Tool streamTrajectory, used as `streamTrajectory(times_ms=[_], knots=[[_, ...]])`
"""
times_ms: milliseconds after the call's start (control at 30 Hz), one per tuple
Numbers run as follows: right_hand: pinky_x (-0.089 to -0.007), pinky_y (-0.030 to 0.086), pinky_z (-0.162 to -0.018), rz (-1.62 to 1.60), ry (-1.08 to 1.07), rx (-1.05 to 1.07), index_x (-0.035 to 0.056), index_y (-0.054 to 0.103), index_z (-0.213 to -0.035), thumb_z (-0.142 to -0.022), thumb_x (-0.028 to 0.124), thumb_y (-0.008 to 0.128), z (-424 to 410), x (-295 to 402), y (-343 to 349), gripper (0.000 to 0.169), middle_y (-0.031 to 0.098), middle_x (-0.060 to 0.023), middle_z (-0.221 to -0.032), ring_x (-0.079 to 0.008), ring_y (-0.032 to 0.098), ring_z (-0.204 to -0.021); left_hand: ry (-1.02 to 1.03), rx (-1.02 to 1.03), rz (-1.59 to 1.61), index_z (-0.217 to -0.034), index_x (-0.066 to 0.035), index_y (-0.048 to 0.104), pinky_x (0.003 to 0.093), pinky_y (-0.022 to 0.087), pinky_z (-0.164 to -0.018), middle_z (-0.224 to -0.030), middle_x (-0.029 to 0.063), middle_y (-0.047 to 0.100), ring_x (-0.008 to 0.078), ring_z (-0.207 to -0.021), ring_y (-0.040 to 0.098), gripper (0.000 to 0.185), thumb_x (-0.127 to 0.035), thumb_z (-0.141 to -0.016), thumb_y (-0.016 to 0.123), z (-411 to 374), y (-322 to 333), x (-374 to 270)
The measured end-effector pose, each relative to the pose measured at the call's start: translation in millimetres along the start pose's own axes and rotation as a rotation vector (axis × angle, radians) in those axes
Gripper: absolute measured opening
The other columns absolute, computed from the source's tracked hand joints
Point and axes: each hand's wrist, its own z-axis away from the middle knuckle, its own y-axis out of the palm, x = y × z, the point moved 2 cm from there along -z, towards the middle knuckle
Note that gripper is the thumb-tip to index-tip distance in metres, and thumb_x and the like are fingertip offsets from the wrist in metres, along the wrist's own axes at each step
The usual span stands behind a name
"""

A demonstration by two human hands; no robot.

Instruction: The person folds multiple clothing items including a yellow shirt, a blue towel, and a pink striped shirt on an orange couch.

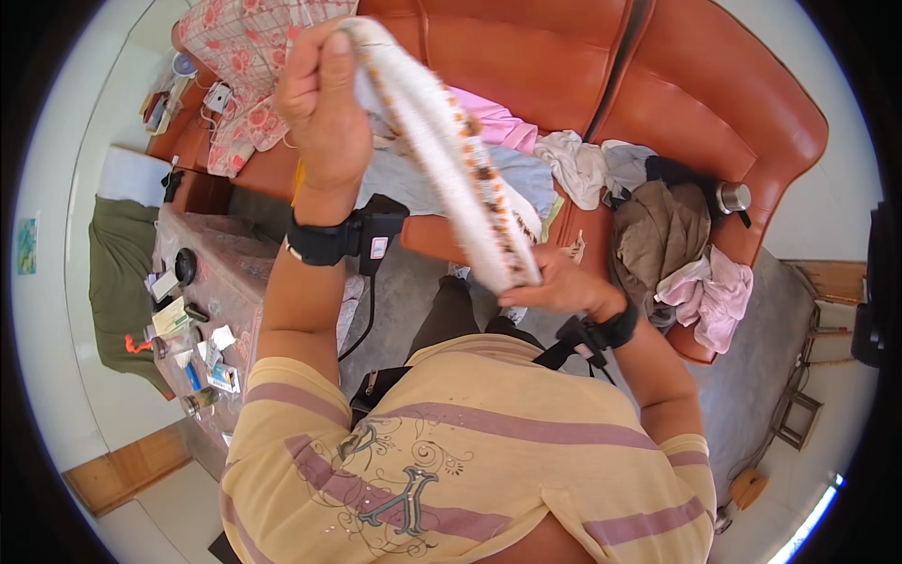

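A white towel (437,141) with an orange and brown patterned border is stretched aslant between my two hands, folded into a long narrow band. My left hand (325,106), raised high, grips one end with the thumb pressed on top. Lower and to the right, my right hand (564,280) pinches the other end. Behind the towel, light blue cloth (416,185) and a pink garment (490,116) lie on the seat of a reddish-brown leather sofa (514,49); the towel hides part of them.
On the sofa's right side are a brown garment (659,225), a pink and white cloth (712,296) and a metal flask (733,197). Floral fabric (239,63) drapes its left end. A low table (236,282) at left carries jars, boxes and papers. Cables dangle from both wrist devices.
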Motion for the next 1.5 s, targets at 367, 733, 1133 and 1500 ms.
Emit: streamTrajectory(times_ms=[367,733,1133,1500], knots=[[-0.0199,0.039,-0.052,-0.137,0.251,-0.447,0.0043,0.060,-0.088,-0.085,0.010,0.063,11.7,-136.0,-50.1,0.007,0.056,0.0018,-0.074,-0.0038,0.048,-0.063,-0.241,-0.132,-0.450,-0.097,0.003,0.058,0.0225,0.043,-0.073,-0.088,0.0033,0.060,0.0080,-0.079,0.051,0.020,-0.013,-0.095,0.046,67.5,-101.0,47.3],[-0.0213,0.042,-0.054,0.404,0.286,-0.533,-0.0001,0.062,-0.077,-0.077,0.010,0.069,-119.7,-90.6,-127.5,0.012,0.059,0.0012,-0.067,-0.0037,0.050,-0.061,-0.478,-0.275,-0.478,-0.097,0.003,0.059,0.0221,0.044,-0.073,-0.089,0.0025,0.061,0.0075,-0.079,0.052,0.021,-0.015,-0.094,0.050,95.8,-238.4,204.1],[-0.0286,0.050,-0.064,0.834,0.470,-1.040,0.0004,0.064,-0.093,-0.082,0.007,0.061,-106.6,-268.1,-170.5,0.013,0.065,-0.0132,-0.085,-0.0186,0.064,-0.072,-0.305,0.300,-1.127,-0.122,-0.001,0.050,0.0460,0.034,-0.096,-0.124,0.0211,0.047,0.0397,-0.115,0.043,0.042,-0.010,-0.082,0.056,146.1,-278.8,405.1],[-0.0442,0.040,-0.091,1.068,0.179,-0.834,0.0069,0.061,-0.105,-0.073,-0.002,0.058,-180.9,-307.2,-161.7,0.033,0.059,-0.0147,-0.108,-0.0350,0.053,-0.101,-0.214,0.696,-1.230,-0.110,-0.007,0.057,0.0435,0.034,-0.091,-0.111,0.0121,0.055,0.0308,-0.106,0.049,0.037,-0.002,-0.074,0.056,141.3,-223.3,440.8]])
